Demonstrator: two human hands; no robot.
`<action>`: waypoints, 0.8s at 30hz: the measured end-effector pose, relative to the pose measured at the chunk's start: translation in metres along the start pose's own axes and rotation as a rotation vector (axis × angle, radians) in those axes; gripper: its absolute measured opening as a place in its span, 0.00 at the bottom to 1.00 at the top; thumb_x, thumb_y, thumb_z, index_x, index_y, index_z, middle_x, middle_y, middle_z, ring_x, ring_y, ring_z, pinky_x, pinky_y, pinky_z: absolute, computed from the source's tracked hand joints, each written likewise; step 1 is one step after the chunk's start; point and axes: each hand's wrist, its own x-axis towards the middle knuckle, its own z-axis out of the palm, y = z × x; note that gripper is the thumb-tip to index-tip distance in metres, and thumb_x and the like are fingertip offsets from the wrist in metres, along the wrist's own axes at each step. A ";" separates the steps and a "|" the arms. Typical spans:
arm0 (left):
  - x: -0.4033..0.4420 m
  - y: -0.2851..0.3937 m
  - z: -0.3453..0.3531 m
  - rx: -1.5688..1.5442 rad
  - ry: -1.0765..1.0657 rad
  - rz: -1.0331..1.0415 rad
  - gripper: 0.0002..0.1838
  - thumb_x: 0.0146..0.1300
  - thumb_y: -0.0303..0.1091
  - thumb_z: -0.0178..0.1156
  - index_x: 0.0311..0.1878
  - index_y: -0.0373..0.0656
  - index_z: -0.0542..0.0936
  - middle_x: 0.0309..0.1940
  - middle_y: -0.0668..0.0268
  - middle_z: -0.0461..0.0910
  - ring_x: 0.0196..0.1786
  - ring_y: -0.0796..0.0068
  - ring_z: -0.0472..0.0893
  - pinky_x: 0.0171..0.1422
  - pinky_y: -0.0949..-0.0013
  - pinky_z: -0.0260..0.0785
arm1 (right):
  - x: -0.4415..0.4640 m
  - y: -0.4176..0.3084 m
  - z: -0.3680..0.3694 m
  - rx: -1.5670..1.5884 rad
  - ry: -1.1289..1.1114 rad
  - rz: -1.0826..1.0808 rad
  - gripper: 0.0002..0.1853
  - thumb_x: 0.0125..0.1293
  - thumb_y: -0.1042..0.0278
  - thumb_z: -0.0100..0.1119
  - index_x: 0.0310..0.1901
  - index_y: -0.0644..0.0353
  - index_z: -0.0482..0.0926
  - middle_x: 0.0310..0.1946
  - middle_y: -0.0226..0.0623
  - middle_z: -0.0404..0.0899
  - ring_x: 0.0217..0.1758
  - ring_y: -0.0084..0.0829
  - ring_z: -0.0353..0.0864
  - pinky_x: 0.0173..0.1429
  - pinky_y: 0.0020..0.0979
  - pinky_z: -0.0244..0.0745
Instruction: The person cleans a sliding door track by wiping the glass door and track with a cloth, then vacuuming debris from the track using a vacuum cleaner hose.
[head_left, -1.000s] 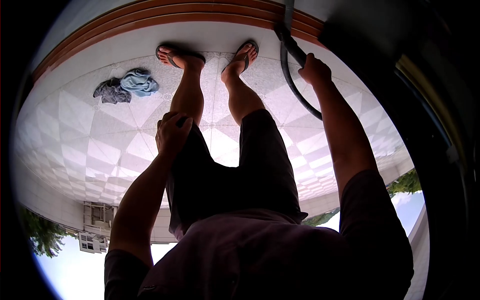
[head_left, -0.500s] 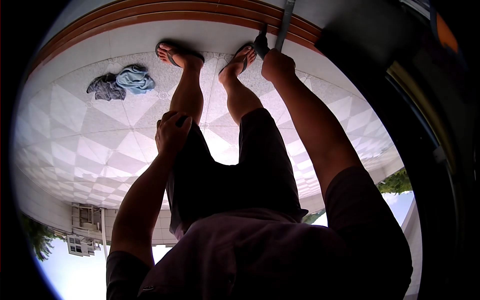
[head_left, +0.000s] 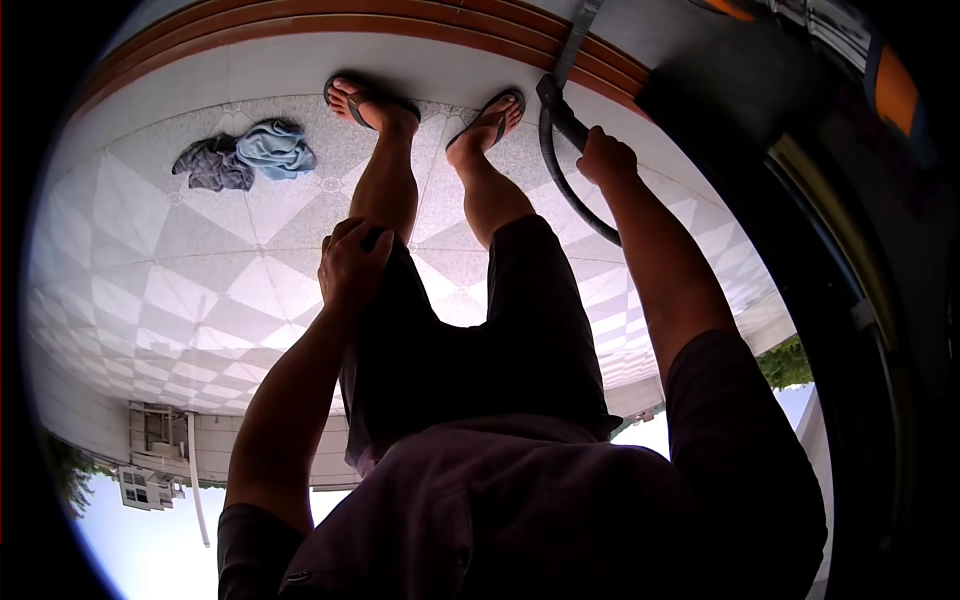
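While the right hand (head_left: 607, 158), upper right of centre, is closed around the black tube (head_left: 566, 115), the hose (head_left: 566, 185) curves down toward the forearm (head_left: 665, 250). Left hand (head_left: 353, 262), left of centre, rests open on the leg (head_left: 386, 185). Grey cloth (head_left: 214, 164) and blue cloth (head_left: 276, 150) touch, upper left

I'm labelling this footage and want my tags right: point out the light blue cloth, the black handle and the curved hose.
Light blue cloth (head_left: 277, 150): head view, middle of its crumpled folds.
Black handle (head_left: 570, 125): head view, its shaft.
Curved hose (head_left: 546, 142): head view, upper part of its bend.
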 end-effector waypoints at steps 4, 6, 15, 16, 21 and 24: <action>0.002 -0.002 0.001 0.004 0.011 -0.001 0.23 0.66 0.53 0.66 0.58 0.52 0.88 0.67 0.65 0.79 0.70 0.55 0.75 0.76 0.51 0.69 | 0.002 0.018 0.000 -0.035 -0.019 0.041 0.15 0.70 0.64 0.63 0.54 0.60 0.77 0.49 0.49 0.88 0.53 0.48 0.90 0.58 0.48 0.84; 0.002 -0.002 0.000 0.011 0.006 0.003 0.23 0.66 0.53 0.66 0.59 0.52 0.88 0.67 0.65 0.79 0.70 0.55 0.75 0.76 0.52 0.68 | 0.010 0.015 0.002 -0.042 -0.009 0.032 0.15 0.70 0.64 0.63 0.55 0.60 0.78 0.50 0.49 0.88 0.54 0.48 0.90 0.59 0.48 0.84; 0.006 0.004 -0.011 0.045 0.002 0.002 0.23 0.67 0.52 0.65 0.59 0.50 0.87 0.67 0.63 0.79 0.70 0.55 0.76 0.76 0.51 0.68 | 0.006 -0.014 -0.010 0.073 0.021 -0.026 0.15 0.69 0.66 0.62 0.55 0.62 0.80 0.49 0.52 0.88 0.54 0.49 0.89 0.59 0.48 0.84; 0.007 0.003 -0.014 0.055 -0.001 0.014 0.23 0.67 0.52 0.65 0.59 0.50 0.87 0.67 0.63 0.80 0.70 0.55 0.76 0.75 0.51 0.69 | 0.006 -0.008 -0.007 0.076 0.017 -0.016 0.15 0.70 0.66 0.62 0.55 0.62 0.80 0.50 0.51 0.88 0.55 0.49 0.89 0.59 0.48 0.84; 0.013 0.007 -0.025 0.095 0.038 0.069 0.23 0.68 0.52 0.65 0.58 0.48 0.87 0.64 0.62 0.81 0.65 0.54 0.80 0.72 0.53 0.72 | -0.006 0.042 0.024 0.150 -0.013 0.121 0.16 0.69 0.65 0.63 0.55 0.61 0.78 0.50 0.50 0.88 0.56 0.50 0.89 0.60 0.49 0.83; -0.002 0.024 -0.002 0.102 0.093 0.004 0.23 0.69 0.51 0.65 0.58 0.46 0.86 0.63 0.62 0.82 0.66 0.54 0.80 0.72 0.53 0.72 | 0.003 0.079 0.025 0.102 -0.033 0.177 0.18 0.69 0.64 0.64 0.57 0.61 0.78 0.53 0.50 0.87 0.59 0.49 0.88 0.63 0.49 0.82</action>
